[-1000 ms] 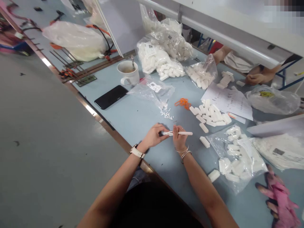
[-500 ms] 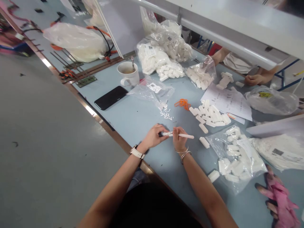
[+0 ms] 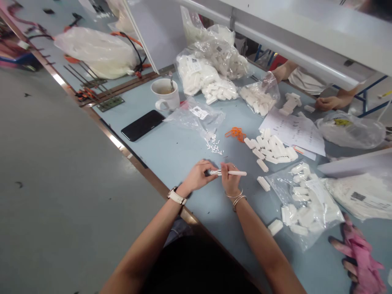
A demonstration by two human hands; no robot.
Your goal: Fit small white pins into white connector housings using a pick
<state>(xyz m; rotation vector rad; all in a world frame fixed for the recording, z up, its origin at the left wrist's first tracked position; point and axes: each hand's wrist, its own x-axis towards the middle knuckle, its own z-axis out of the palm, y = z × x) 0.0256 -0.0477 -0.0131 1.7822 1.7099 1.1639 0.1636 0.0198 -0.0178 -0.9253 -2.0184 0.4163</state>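
Observation:
My left hand (image 3: 198,176) is closed on the end of a small white plastic block (image 3: 215,172) with a row of dark holes or marks on top. In my right hand (image 3: 230,182) is a slim white pen-shaped tool (image 3: 241,173), its handle sticking out to the right. The tool's tip is near the block, but the fingers hide whether it touches. Just beyond my hands lie tiny white pieces (image 3: 214,146), spilled beside a clear bag (image 3: 200,116). Orange plastic parts (image 3: 235,134) and a heap of white plastic blocks (image 3: 272,148) lie to the right.
A black phone (image 3: 143,125) and a mug (image 3: 165,94) with a spoon stand at the left. Filled plastic bags (image 3: 211,65) sit at the back, another bag of blocks (image 3: 306,204) and pink gloves (image 3: 363,257) at right. Across the table, another person's hand (image 3: 327,103) rests beneath the shelf (image 3: 294,28).
My right hand and the pen-shaped tool have shifted slightly left, closer to my left hand. My left hand stays in place on the white block.

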